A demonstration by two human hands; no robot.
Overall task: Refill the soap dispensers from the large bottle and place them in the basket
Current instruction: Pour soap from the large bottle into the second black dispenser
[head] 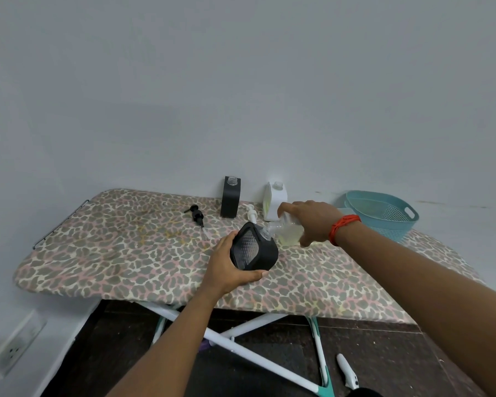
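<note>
My left hand (226,265) grips a black square soap dispenser (254,249) with a clear ribbed window, tilted over the board. My right hand (312,222) holds a clear bottle of pale yellow soap (289,229) tipped sideways, its neck at the dispenser's open mouth. A second black dispenser (230,197) stands uncapped at the back. A white dispenser (274,200), also uncapped, stands beside it. A black pump (196,214) and a white pump (251,213) lie on the board. The teal basket (384,213) sits at the right, behind my right wrist.
Everything rests on an ironing board (126,253) with a leopard-print cover, pushed against a pale wall. Its white crossed legs (241,345) stand on a dark floor. A white object (347,371) lies on the floor. A wall socket (15,345) is at lower left.
</note>
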